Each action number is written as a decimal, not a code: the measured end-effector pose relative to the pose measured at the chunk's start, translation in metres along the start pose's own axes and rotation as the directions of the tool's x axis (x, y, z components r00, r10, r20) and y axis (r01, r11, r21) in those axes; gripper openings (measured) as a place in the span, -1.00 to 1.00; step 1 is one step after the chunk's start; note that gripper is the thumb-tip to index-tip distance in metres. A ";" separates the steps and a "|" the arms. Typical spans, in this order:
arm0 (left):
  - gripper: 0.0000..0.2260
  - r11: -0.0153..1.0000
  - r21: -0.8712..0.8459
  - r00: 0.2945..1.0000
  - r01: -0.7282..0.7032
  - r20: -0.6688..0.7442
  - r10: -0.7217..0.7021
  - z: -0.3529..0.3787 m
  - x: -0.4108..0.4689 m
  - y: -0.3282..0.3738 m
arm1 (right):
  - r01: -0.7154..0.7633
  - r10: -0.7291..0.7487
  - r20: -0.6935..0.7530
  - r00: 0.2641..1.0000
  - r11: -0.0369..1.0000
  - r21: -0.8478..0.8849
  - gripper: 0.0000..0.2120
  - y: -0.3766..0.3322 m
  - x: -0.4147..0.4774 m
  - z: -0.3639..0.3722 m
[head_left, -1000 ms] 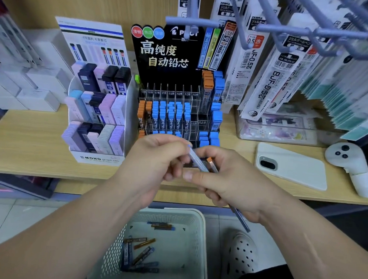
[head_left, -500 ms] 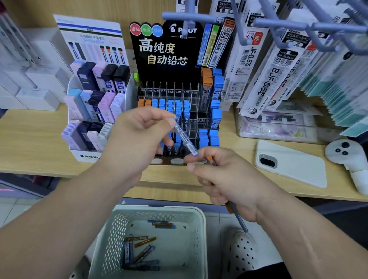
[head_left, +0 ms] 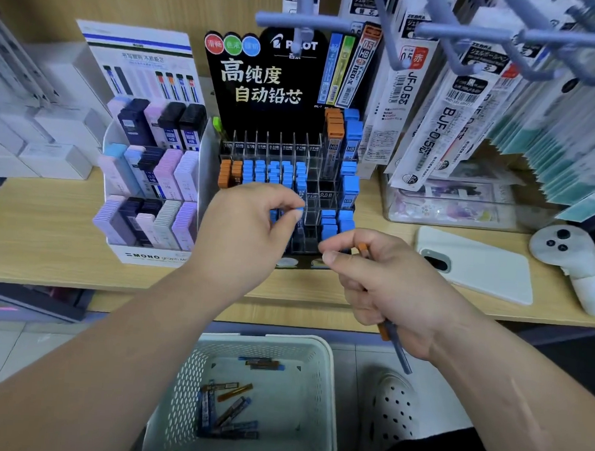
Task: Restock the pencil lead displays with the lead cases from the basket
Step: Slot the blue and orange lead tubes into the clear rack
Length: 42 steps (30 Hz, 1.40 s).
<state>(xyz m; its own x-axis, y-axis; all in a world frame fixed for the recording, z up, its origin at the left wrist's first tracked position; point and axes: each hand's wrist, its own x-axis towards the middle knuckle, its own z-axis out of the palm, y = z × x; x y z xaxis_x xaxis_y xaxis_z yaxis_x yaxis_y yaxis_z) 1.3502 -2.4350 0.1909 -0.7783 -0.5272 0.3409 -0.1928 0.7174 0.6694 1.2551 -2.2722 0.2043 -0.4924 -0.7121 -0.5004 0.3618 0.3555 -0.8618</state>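
Your L hand (head_left: 246, 228) pinches blue-cap case (head_left: 299, 214) at display (head_left: 264, 82) | your R hand (head_left: 383, 284) grips spare cases (head_left: 398, 352) | basket (head_left: 328, 368) below worktop (head_left: 42, 228), loose cases (head_left: 230, 407) inside.

Wooden shelf (head_left: 42, 228): a white phone (head_left: 476, 264) lies at my right, lens side up. A white controller (head_left: 568, 262) sits just right of it. A clear box (head_left: 449, 204) stands behind the phone, under refill packets (head_left: 437, 119) hanging on grey hooks (head_left: 478, 33). White boxes (head_left: 54, 159) are stacked far left. My white perforated clog (head_left: 394, 408) is on the floor.
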 end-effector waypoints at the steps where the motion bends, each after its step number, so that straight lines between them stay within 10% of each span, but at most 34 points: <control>1: -0.91 1.000 0.024 1.000 -0.017 -0.015 0.017 0.002 0.001 -0.001 | -0.001 0.001 -0.002 1.000 1.000 -0.004 -0.88 0.000 0.000 -0.001; 24: -0.93 0.952 0.299 0.998 0.060 -0.019 -0.057 0.020 0.017 -0.012 | 0.061 -0.045 -0.070 0.997 0.967 0.248 -0.84 -0.002 0.004 -0.008; 30: -0.84 0.996 0.090 1.000 -0.020 0.017 0.019 0.008 0.006 0.010 | 0.181 -0.109 -0.157 0.982 0.792 0.583 -0.82 -0.013 0.010 -0.004; 35: -0.82 0.890 -0.336 0.929 0.309 0.305 -0.207 0.008 -0.022 0.037 | 0.293 -0.163 -0.257 0.953 0.721 0.628 -0.82 -0.017 0.013 0.007; 42: -0.79 0.761 -0.461 0.875 0.457 0.389 -0.289 0.013 -0.046 0.039 | 0.349 -0.181 -0.333 0.925 0.749 0.563 -0.83 -0.014 0.014 0.023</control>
<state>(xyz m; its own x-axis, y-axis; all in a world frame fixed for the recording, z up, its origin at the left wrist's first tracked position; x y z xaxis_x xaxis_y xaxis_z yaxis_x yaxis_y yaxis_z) 1.3708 -2.3766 0.1930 -0.8574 -0.4916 -0.1524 -0.2266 0.0946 0.9694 1.2607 -2.3013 0.2112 -0.7846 -0.5219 -0.3346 0.5450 -0.3234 -0.7736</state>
